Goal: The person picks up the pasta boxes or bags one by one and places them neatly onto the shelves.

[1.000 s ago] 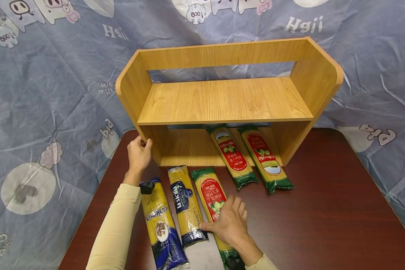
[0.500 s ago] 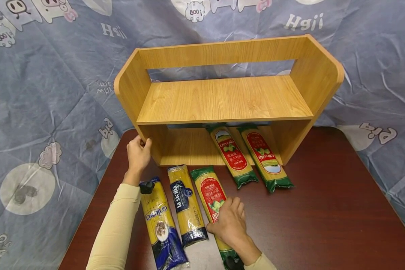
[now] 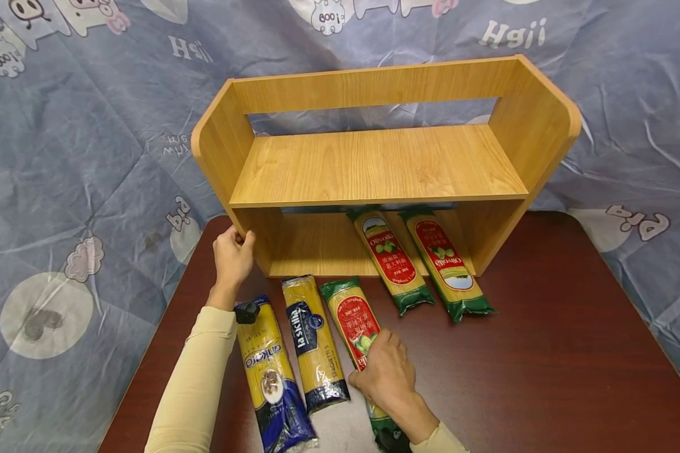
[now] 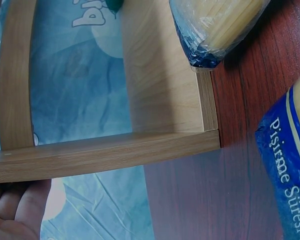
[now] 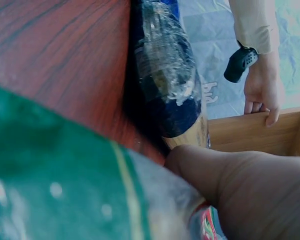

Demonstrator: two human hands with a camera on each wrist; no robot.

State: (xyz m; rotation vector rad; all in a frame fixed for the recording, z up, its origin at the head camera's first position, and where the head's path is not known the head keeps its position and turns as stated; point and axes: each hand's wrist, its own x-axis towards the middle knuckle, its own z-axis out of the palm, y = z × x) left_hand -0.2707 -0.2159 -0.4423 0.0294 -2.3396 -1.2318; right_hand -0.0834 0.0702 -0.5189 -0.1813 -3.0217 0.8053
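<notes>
My left hand [image 3: 232, 261] holds the left side panel of the wooden shelf [image 3: 379, 167], thumb on the front edge; in the left wrist view its fingers [image 4: 32, 205] show against the panel. My right hand [image 3: 388, 371] grips a green-ended spaghetti packet [image 3: 354, 318] with a red label, which lies on the table. The thumb lies along the packet's left side, and the palm covers its lower middle. Left of it is a la Sicilia spaghetti packet [image 3: 314, 346]. Beyond that lies a yellow and blue Ankara pasta packet [image 3: 269, 377], below the left wrist.
Two more green-ended spaghetti packets [image 3: 388, 258] lie slanted on the shelf's lower level, their near ends jutting over the dark red table [image 3: 544, 352]. A blue patterned cloth [image 3: 107, 163] hangs behind and on the left.
My right thumb has drawn in from the la Sicilia packet to the side of the green-ended packet. The left hand stays on the shelf panel.
</notes>
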